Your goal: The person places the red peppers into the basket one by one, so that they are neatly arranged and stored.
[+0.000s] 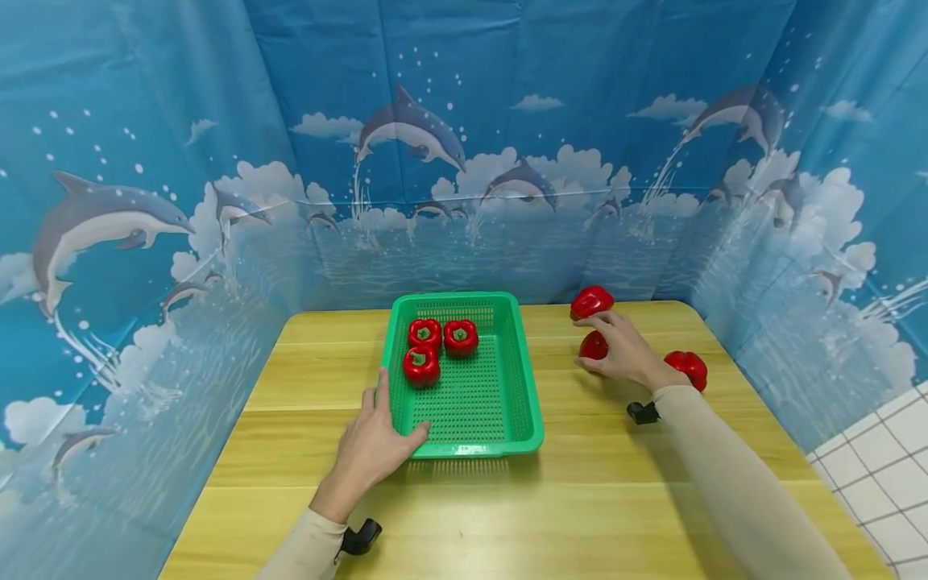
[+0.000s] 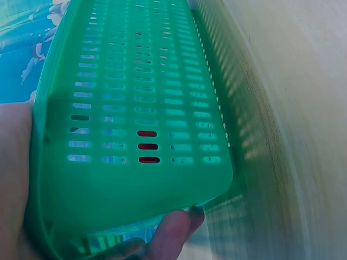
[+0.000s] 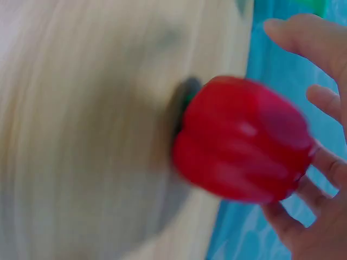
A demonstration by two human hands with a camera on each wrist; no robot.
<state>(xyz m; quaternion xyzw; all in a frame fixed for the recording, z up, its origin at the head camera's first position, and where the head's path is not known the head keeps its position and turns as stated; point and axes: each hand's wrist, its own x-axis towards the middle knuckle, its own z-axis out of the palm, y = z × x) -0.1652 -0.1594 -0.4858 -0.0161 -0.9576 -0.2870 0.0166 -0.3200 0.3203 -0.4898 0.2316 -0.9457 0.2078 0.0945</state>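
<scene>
one pepper [image 1: 593, 346] lies right of the basket [image 1: 535, 407], between the parted, unclosed thumb and fingers of the right hand [image 1: 622, 351]; the left hand [image 1: 373, 445] grips the basket's near-left corner.

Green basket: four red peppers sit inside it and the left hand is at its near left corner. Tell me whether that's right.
The count is wrong: the head view shows three red peppers inside the green basket, not four. The left hand is at its near left corner, as you said.
</scene>
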